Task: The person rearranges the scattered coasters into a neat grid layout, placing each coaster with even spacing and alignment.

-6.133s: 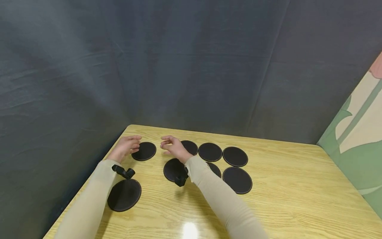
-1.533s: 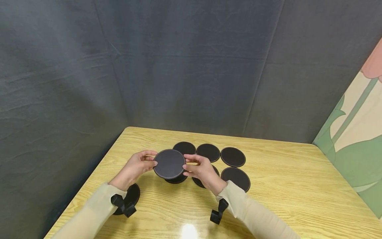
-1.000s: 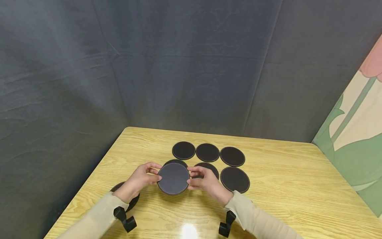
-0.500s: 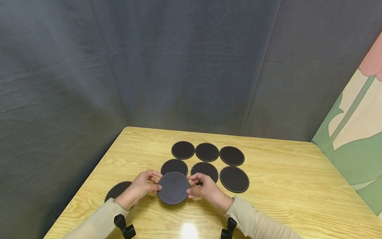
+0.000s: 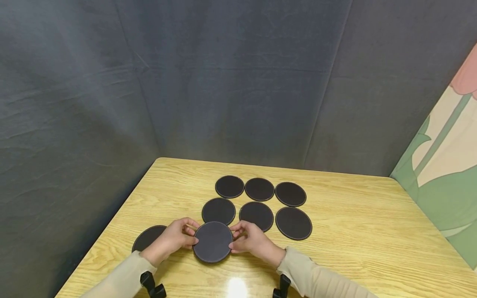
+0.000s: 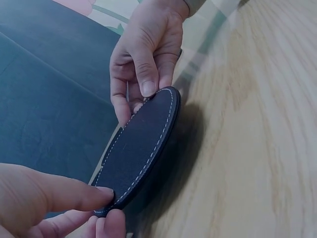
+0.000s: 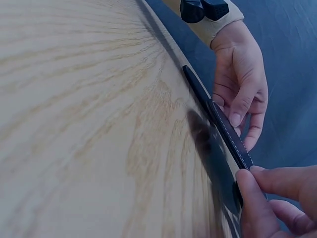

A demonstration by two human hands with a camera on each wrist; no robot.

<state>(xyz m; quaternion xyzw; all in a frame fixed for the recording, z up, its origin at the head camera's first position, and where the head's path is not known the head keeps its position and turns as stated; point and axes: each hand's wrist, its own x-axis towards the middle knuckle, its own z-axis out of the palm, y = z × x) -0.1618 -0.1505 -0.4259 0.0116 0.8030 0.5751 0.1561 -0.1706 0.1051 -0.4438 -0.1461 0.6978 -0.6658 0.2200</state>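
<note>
Both hands hold one round black coaster (image 5: 213, 242) with pale stitching around its rim. In the head view, my left hand (image 5: 174, 239) pinches its left edge and my right hand (image 5: 255, 242) pinches its right edge. The left wrist view shows thumbs on top of the coaster (image 6: 138, 141) and its shadow on the wood, so it is slightly above the table. In the right wrist view the coaster (image 7: 230, 136) appears nearly edge-on. Just beyond it lies another black coaster (image 5: 218, 211), partly overlapped in view.
On the wooden table (image 5: 354, 231), a back row of coasters (image 5: 259, 189) lies behind a nearer row (image 5: 256, 216). A separate coaster (image 5: 148, 238) sits at the left, partly hidden by my left hand. Dark curtain (image 5: 238, 82) borders the back and left.
About six seconds ago both hands held nothing, and a coaster lay at the far left, where none lies now. Since then a coaster has been lifted, brought towards me and lowered near the table.
</note>
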